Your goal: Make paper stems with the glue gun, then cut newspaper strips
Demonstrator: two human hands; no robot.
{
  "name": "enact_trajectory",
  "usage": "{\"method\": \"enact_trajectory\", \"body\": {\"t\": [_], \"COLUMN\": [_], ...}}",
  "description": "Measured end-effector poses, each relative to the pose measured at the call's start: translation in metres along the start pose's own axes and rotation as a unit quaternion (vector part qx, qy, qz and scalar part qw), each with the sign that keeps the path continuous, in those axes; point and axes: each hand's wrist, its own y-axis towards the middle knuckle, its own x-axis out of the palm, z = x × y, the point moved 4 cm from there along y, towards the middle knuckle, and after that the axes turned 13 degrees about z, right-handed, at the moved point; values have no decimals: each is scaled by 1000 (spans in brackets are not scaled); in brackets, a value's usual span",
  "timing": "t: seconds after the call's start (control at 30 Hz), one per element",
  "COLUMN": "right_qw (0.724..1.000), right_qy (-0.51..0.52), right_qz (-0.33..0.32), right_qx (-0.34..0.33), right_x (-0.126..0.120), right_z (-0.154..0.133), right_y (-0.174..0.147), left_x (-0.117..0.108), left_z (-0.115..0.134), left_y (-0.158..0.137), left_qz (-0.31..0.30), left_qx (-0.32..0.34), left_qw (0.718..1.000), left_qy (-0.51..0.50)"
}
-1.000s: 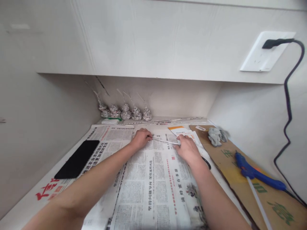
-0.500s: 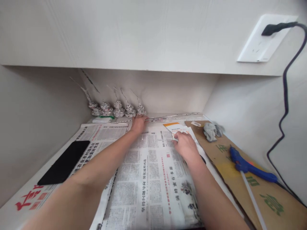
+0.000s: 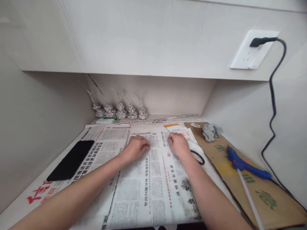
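My left hand (image 3: 137,147) hovers over or rests on the spread newspaper (image 3: 153,179), its fingers curled, with nothing visible in them. To its right, my right hand (image 3: 179,145) is closed, fingertips pointing down at the newspaper near some small printed cards (image 3: 185,132); whether something small is in its fingers is hidden. Beside my right wrist lies a black ring-shaped object (image 3: 198,157), partly covered by the arm. Behind both hands, long thin rolled paper sticks (image 3: 165,120) lie along the back.
Several woven paper gourds (image 3: 121,111) line the back left. A black phone-like slab (image 3: 72,160) lies at left. On cardboard (image 3: 261,198) at right are a blue glue gun (image 3: 242,164) with a white stick and a crumpled grey cloth (image 3: 209,132). A black cord runs to a wall socket (image 3: 255,49).
My left hand has drawn back from the paper sticks onto the newspaper. My right hand has shifted slightly left, uncovering more of the cards and the black ring. The view has tilted slightly.
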Motion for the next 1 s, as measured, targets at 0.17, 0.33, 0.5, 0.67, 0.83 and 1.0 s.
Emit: {"method": "enact_trajectory", "body": {"t": [0.17,0.33,0.5,0.67,0.83,1.0], "right_qw": [1000,1000,999,997,997,998], "right_qy": [-6,-14,-30,-53,-55,3], "right_qz": [-7,-9,11,3,-1,-17], "right_qx": [17,1,-31,-53,-62,-68], "right_x": [4,9,6,10,17,22], "right_z": [6,4,-11,-31,-47,-66], "right_y": [-1,-1,4,43,92,92], "left_x": [-24,-30,-24,-23,-23,-20], "left_z": [-13,-39,-51,-53,-55,-59], "left_y": [-40,-51,-52,-53,-51,-51], "left_qz": [1,58,103,112,114,115], "left_qx": [-29,-59,-60,-65,-67,-74], "left_qw": [1000,995,990,988,987,985], "left_qy": [-1,-50,-69,-87,-95,-100]}}
